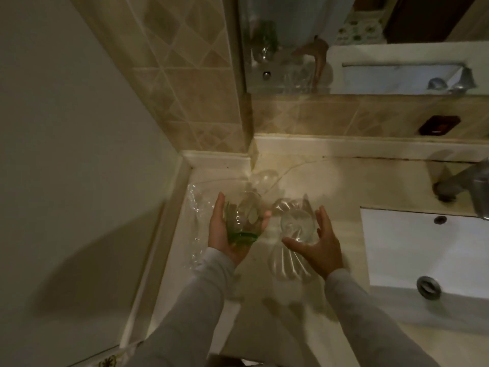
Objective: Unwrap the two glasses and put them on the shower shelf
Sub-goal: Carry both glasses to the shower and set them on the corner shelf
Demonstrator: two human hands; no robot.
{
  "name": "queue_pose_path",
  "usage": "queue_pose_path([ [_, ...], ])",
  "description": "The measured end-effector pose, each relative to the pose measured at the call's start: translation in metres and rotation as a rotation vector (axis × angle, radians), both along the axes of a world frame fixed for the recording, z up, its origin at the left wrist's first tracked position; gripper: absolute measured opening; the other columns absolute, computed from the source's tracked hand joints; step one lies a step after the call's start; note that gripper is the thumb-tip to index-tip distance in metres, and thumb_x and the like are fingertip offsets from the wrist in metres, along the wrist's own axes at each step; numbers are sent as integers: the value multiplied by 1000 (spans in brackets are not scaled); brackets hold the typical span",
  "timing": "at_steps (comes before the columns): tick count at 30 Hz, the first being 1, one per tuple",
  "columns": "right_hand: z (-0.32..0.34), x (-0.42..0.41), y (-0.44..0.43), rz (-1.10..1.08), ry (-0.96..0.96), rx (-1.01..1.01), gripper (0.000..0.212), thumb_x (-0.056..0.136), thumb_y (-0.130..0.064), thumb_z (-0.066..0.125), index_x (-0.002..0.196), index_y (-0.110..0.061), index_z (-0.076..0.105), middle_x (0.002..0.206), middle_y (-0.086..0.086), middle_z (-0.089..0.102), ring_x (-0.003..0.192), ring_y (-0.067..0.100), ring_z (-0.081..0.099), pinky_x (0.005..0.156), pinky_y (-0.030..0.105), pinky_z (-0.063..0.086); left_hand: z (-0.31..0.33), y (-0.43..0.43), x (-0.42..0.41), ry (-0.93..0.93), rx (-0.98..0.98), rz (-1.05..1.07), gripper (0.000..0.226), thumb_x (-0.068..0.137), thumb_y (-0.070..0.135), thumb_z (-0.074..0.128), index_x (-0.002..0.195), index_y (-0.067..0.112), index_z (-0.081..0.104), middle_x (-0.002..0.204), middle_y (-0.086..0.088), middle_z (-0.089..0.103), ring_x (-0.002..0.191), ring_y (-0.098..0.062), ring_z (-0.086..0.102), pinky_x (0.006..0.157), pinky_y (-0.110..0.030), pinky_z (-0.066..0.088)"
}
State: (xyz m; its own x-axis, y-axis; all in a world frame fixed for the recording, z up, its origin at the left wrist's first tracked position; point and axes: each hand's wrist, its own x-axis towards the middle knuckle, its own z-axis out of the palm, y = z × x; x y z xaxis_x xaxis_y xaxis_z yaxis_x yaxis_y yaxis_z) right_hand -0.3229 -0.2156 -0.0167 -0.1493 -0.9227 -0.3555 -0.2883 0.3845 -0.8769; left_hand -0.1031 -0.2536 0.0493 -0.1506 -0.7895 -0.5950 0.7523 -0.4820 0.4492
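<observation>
I am cupping the green-footed glass (242, 221) in my left hand (225, 234), foot toward me, bare of wrap, while my right hand (317, 245), fingers spread and closing on nothing, is reaching for the wrapped glass (293, 226) lying just to its left on the bench (344, 186). Loose clear wrap (197, 207) is lying at far left.

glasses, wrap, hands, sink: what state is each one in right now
green glass: unwrapped, tilted, held in left hand
clear glass: looks still wrapped, on counter
right hand: open, beside clear glass
loose wrap: crumpled on counter
sink: looks dry
</observation>
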Motion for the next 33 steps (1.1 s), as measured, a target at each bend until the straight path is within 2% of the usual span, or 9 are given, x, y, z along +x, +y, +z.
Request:
queue_pose_path([
  [3, -10, 0, -3, 40, -33, 29, 145, 38, -66, 95, 157, -45, 16, 151, -16, 40, 133, 12, 41, 105, 31, 41, -15, -1, -3, -29, 47, -71, 62, 73, 70, 70, 94, 12, 80, 107, -13, 73, 88, -33, 70, 69, -38, 57],
  [5, -18, 1, -5, 65, -27, 25, 144, 43, -56, 99, 158, -45, 14, 153, -14, 40, 132, 11, 42, 104, 30, 41, -23, -2, -5, -43, 62, -96, 67, 74, 72, 69, 101, 11, 76, 106, -13, 69, 82, -30, 67, 64, -35, 55],
  [9, -33, 2, -12, 93, -7, 32, 143, 46, -49, 101, 161, -36, 16, 159, 0, 43, 140, 22, 46, 107, 28, 39, -39, -7, -6, -177, 147, -119, 88, 67, 74, 74, 122, 6, 68, 110, -16, 70, 79, -31, 70, 67, -37, 57],
  [12, -42, 2, -16, 66, -18, 16, 137, 48, -44, 102, 159, -35, 23, 153, 0, 51, 135, 19, 51, 109, 31, 42, -49, -13, -10, -261, 189, -146, 87, 70, 71, 72, 131, 9, 62, 111, -14, 72, 76, -32, 72, 67, -37, 57],
  [15, -50, 3, -19, 48, -13, -8, 115, 49, -48, 100, 147, -33, 41, 139, -4, 62, 123, 15, 60, 104, 32, 50, -59, -18, -14, -275, 195, -154, 73, 77, 67, 68, 126, 13, 65, 106, -12, 74, 74, -34, 71, 68, -37, 57],
  [18, -56, 5, -22, 10, -56, -25, 94, 46, -50, 97, 128, -34, 54, 123, -11, 68, 113, 10, 66, 97, 29, 54, -68, -23, -17, -268, 153, -160, 55, 79, 66, 66, 107, 19, 73, 102, -10, 74, 75, -33, 70, 65, -37, 57],
  [23, -50, 3, -32, -104, -205, -26, 87, 49, -50, 96, 124, -29, 58, 115, -6, 70, 106, 7, 68, 92, 31, 58, -70, -27, -20, -287, 108, -190, 38, 83, 64, 62, 89, 30, 78, 101, -7, 76, 73, -32, 71, 65, -36, 56],
  [28, -23, 0, -39, -159, -294, -33, 83, 53, -52, 91, 125, -23, 60, 114, 1, 70, 101, 10, 71, 87, 28, 57, -63, -25, -18, -306, 63, -209, 40, 85, 64, 60, 92, 30, 79, 102, -10, 77, 74, -31, 72, 65, -36, 58],
  [33, 12, 5, -33, -198, -413, -56, 65, 68, -21, 93, 124, -10, 60, 115, 15, 74, 102, 25, 73, 94, 43, 58, -42, -22, -15, -317, -4, -222, 59, 77, 66, 67, 113, 19, 69, 108, -13, 74, 76, -33, 73, 63, -37, 57],
])
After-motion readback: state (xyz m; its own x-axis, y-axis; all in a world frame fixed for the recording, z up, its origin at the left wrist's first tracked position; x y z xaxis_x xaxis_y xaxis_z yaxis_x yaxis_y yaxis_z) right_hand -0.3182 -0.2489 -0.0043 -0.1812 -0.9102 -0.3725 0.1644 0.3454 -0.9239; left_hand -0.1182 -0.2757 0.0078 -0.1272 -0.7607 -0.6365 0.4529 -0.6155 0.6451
